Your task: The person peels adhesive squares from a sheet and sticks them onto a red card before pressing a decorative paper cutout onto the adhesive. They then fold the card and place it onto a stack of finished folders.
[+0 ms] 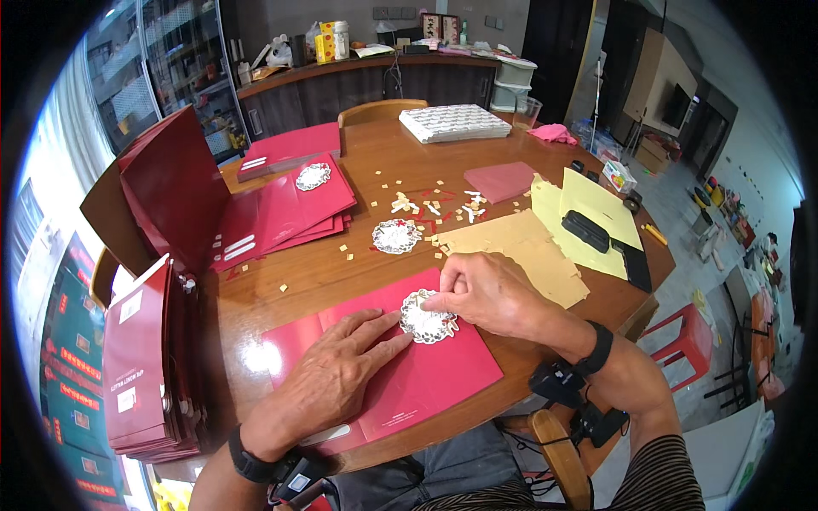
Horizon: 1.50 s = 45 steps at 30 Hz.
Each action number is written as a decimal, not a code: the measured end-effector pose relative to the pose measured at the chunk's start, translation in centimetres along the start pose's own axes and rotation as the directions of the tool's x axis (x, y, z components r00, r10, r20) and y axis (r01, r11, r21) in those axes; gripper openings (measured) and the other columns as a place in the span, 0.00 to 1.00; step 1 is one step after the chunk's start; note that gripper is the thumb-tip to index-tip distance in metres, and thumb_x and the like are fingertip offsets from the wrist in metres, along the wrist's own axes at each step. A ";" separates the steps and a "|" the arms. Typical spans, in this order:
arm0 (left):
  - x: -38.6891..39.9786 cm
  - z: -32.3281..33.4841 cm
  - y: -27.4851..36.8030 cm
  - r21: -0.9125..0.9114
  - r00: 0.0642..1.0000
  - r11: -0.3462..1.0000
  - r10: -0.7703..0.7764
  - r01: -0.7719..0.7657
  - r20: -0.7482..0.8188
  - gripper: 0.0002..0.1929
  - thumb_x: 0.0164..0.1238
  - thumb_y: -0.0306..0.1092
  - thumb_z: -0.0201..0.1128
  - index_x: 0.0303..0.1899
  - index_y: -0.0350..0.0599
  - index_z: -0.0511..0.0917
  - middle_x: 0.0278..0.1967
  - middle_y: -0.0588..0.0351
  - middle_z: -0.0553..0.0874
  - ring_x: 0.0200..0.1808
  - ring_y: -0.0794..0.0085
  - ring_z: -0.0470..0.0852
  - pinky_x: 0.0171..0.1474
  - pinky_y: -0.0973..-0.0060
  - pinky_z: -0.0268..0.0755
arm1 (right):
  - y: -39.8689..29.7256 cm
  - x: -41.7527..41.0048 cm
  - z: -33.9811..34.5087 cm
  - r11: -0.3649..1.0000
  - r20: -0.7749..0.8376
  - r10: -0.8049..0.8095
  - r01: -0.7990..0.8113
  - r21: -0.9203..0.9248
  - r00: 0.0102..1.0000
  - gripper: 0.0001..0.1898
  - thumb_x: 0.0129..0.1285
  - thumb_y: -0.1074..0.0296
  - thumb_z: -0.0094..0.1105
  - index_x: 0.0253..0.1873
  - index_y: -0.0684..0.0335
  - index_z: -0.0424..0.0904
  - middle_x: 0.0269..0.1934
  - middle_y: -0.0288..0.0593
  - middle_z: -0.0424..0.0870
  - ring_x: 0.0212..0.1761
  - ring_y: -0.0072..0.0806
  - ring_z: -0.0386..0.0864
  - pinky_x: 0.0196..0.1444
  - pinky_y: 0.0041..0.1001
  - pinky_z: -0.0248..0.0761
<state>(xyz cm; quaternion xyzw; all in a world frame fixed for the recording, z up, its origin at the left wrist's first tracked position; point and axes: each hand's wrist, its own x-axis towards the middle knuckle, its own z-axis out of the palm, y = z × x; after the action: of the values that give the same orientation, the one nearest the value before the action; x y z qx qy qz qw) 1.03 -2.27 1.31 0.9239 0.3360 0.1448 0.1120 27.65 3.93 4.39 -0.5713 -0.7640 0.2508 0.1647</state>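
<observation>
A red card folder [441,383] lies flat at the table's near edge. On it rests a white die-cut paper tag [429,329] with a wreath-like edge. My left hand [339,361] lies spread on the folder, its fingertips at the tag's left and lower edge. With thumb and fingers pinched together, my right hand [473,290] touches the tag's upper part; whether something thin is between the fingertips cannot be told. A second wreath-edged tag [396,236] lies on the wood beyond, and a third [313,177] sits on a red folder stack [287,211] at the left.
Small yellow squares and red and white strips lie scattered mid-table. A tan paper sheet [517,249], a yellow sheet [597,204] and a black case [585,231] are at the right. A white stack [454,121] and a plastic cup [526,112] stand at the back, packed maroon folders [137,358] at left.
</observation>
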 end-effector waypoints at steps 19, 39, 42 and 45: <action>0.1 0.4 -0.1 -0.042 0.996 0.999 -0.020 0.016 -0.091 0.27 0.69 0.22 0.69 0.70 0.38 0.82 0.73 0.37 0.80 0.74 0.40 0.78 0.76 0.52 0.75 | 2.6 3.0 0.5 0.995 0.107 -0.099 0.096 0.027 0.989 0.21 0.62 0.48 0.80 0.29 0.62 0.89 0.21 0.43 0.85 0.24 0.36 0.84 0.36 0.39 0.77; -0.5 0.1 -0.9 -0.074 0.905 0.942 -0.334 0.326 -0.264 0.38 0.62 0.50 0.84 0.68 0.36 0.81 0.56 0.40 0.86 0.57 0.43 0.86 0.61 0.53 0.81 | 3.4 4.3 0.8 0.866 0.032 -0.428 0.420 -0.271 0.903 0.10 0.73 0.68 0.69 0.52 0.67 0.91 0.51 0.51 0.87 0.54 0.50 0.87 0.59 0.44 0.80; -0.5 0.3 -0.8 0.017 0.911 0.950 -0.294 0.312 -0.290 0.39 0.61 0.50 0.85 0.68 0.37 0.81 0.57 0.40 0.87 0.59 0.43 0.86 0.62 0.53 0.81 | 3.2 4.2 0.8 0.860 0.016 -0.444 0.431 -0.272 0.896 0.10 0.73 0.66 0.69 0.50 0.67 0.91 0.49 0.51 0.88 0.53 0.50 0.87 0.59 0.45 0.80; -0.5 0.4 -0.7 -0.053 0.900 0.952 -0.302 0.301 -0.315 0.39 0.60 0.49 0.85 0.68 0.36 0.81 0.57 0.40 0.87 0.59 0.44 0.86 0.62 0.52 0.80 | 3.2 4.2 1.0 0.854 -0.006 -0.457 0.437 -0.282 0.889 0.11 0.72 0.66 0.70 0.50 0.67 0.91 0.48 0.52 0.88 0.53 0.50 0.87 0.58 0.45 0.80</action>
<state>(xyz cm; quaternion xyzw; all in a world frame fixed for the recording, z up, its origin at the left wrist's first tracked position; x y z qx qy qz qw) 0.32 -2.11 0.65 0.8249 0.4881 0.2741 0.0785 28.34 8.45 1.58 -0.4039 -0.8963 0.0769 0.1659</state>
